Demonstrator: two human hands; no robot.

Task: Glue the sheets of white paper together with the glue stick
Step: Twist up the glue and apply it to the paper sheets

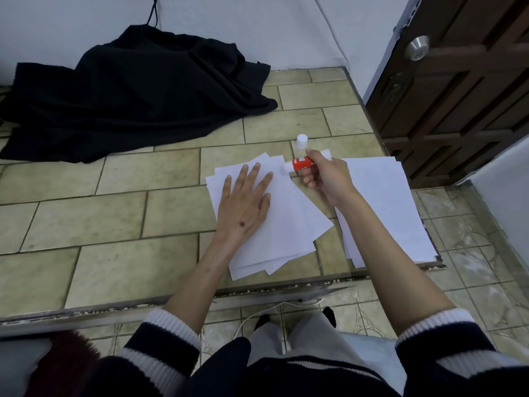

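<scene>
A fanned pile of white paper sheets (pixel 289 224) lies on the tiled table. My left hand (pixel 243 204) presses flat on the pile with fingers spread. My right hand (pixel 326 176) grips a red glue stick (pixel 299 164) sideways, its uncapped white tip pointing left just above the top sheet's far corner. The glue stick's white cap (pixel 301 142) stands upright on the table just behind. A second stack of white sheets (pixel 383 207) lies to the right, partly under my right forearm.
A heap of black cloth (pixel 137 93) covers the table's far left. The tiled table (pixel 114 219) ends at a worn front edge near my body. A dark wooden door (pixel 458 90) with a metal knob stands at the right.
</scene>
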